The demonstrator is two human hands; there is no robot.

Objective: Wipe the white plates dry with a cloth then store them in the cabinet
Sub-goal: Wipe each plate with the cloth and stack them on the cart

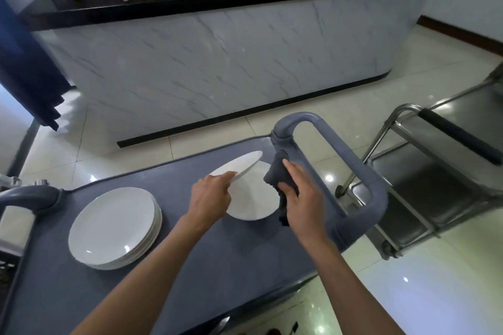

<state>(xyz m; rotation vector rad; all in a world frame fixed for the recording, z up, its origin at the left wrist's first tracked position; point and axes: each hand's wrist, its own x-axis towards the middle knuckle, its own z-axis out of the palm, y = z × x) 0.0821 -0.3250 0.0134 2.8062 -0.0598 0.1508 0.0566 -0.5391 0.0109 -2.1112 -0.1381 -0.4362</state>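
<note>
My left hand (211, 196) grips the near rim of a white plate (239, 164), tilted up on edge above another white plate (253, 198) that lies flat on the grey cart top (190, 253). Just right of both plates, my right hand (299, 196) holds a dark grey cloth (279, 174); the cloth touches the flat plate's right rim. A stack of several white plates (114, 228) sits on the cart to the left. No cabinet is visible.
The cart's grey handle (362, 171) loops close behind my right hand. A steel trolley (435, 171) stands to the right on the glossy tiled floor. A marble-fronted bar counter (217, 62) with a black top crosses the background.
</note>
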